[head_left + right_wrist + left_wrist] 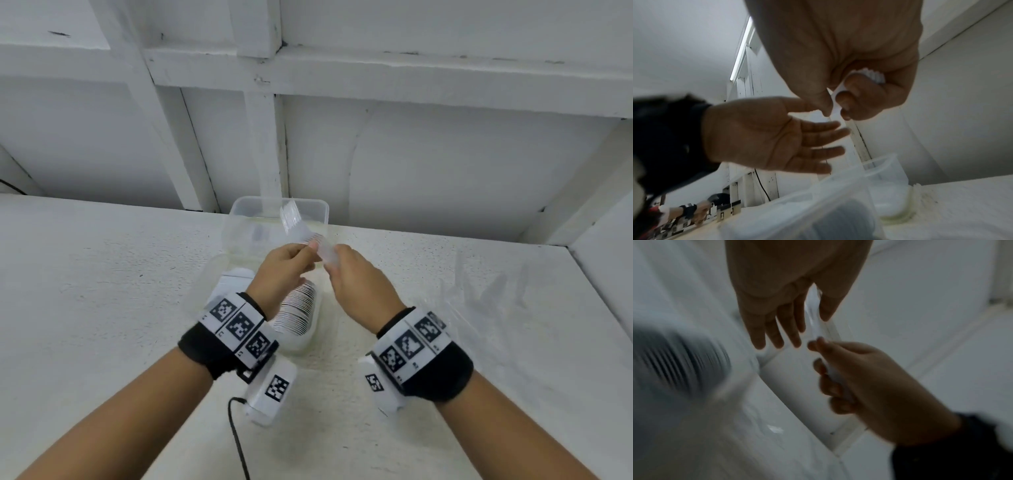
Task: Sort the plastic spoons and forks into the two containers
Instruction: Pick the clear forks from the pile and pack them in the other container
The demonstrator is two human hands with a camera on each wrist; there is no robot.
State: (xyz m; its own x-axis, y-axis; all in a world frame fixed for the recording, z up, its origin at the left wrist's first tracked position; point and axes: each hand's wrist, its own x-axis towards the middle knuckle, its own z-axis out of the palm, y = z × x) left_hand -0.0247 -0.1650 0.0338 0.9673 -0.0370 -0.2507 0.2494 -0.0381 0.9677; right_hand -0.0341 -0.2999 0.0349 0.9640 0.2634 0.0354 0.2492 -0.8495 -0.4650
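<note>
**Stack of forks held over the far container**

The white worktop point(102, 308), rough and painted, carries everything. At its back edge, against the panelled wall, stands a clear, rounded-rectangular far container point(239, 219) of thin translucent plastic. In front of it, towards the middle, sits the near container point(301, 339), partly hidden by the left wrist, with a nested row of spoons point(298, 308) lying in it, their rims showing as fine dark lines. A crumpled clear plastic bag point(496, 291) lies near the right edge.

Above the gap between the containers, the right hand point(359, 274) is clenched round the handles of a stack of forks point(294, 219), glossy and see-through, tines fanned up over the far container. The left hand point(284, 263) has its fingers point(818, 139) straight and relaxed, thumb and fingertips meeting the stack; whether it actually pinches a fork I cannot tell.

The step in hand looks like squaring up or peeling forks from the stack. Next, the forks probably need lowering into the far container, kept nested so the slippery, springy plastic does not splay.
</note>
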